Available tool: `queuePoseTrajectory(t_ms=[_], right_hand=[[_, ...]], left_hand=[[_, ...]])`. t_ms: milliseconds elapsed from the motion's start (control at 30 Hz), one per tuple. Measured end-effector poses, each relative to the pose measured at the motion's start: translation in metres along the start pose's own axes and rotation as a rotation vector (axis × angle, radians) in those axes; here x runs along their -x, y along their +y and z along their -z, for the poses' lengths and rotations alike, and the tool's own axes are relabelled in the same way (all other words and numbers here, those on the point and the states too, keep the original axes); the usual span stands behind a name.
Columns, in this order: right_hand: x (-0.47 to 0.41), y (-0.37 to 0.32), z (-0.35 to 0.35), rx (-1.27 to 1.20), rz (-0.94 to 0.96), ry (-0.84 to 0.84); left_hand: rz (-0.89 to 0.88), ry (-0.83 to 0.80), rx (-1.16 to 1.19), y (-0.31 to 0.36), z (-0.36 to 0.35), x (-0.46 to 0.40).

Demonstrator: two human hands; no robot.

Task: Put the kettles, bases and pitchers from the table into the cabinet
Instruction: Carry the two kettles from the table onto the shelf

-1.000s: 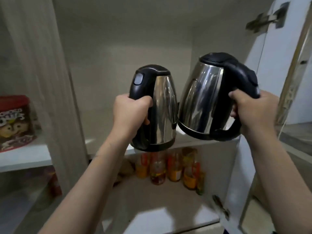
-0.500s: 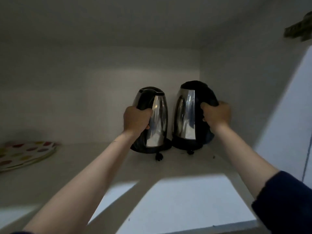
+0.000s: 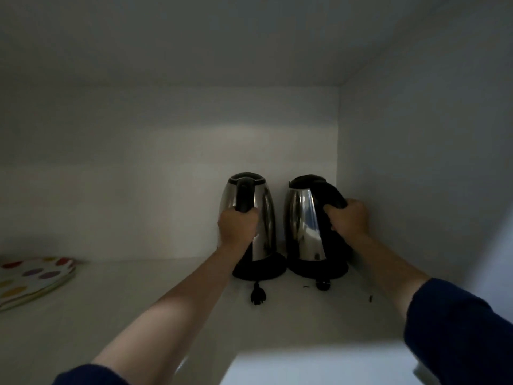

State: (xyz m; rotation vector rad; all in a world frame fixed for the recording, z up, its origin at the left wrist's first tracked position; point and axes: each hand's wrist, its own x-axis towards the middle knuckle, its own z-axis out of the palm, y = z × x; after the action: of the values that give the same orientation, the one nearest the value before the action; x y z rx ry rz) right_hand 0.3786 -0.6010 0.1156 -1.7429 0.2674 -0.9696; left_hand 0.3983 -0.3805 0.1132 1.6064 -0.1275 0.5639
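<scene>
Two steel kettles with black handles stand side by side at the back right of the cabinet shelf (image 3: 166, 315). The left kettle (image 3: 263, 218) sits on a black base (image 3: 263, 269), and my left hand (image 3: 237, 226) grips its handle. The right kettle (image 3: 304, 226) stands on its own black base (image 3: 319, 269) near the right wall, tilted slightly, with my right hand (image 3: 347, 220) closed around its handle. A black plug (image 3: 257, 295) lies in front of the left base; another plug (image 3: 323, 284) shows in front of the right base.
A stack of plates with coloured dots (image 3: 30, 279) lies at the shelf's far left. The cabinet's right wall (image 3: 416, 176) is close beside the right kettle. The back wall (image 3: 138, 176) is just behind both kettles.
Both kettles went from being held in front of the cabinet to standing on their bases at the back right of the upper shelf. My hands still hold the handles.
</scene>
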Motion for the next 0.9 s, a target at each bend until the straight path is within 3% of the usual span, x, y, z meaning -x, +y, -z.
queuePoseTrajectory(t_ms=[133,300,567,900], right_hand=[[-0.01,0.002,0.002,0.021,-0.009,-0.008],[-0.016,-0.001,0.002,0.049,-0.022,-0.035],[-0.009,0.009,0.004,0.199,0.047,0.022],[-0.008,0.011,0.006,0.22,0.062,-0.055]], left_hand=[[0.08,0.007,0.068,0.0,-0.025,0.001],[0.106,-0.138,0.027,0.01,-0.046,0.003],[0.136,-0.225,0.059,-0.001,-0.055,0.012],[0.087,-0.176,-0.068,0.002,-0.064,0.005]])
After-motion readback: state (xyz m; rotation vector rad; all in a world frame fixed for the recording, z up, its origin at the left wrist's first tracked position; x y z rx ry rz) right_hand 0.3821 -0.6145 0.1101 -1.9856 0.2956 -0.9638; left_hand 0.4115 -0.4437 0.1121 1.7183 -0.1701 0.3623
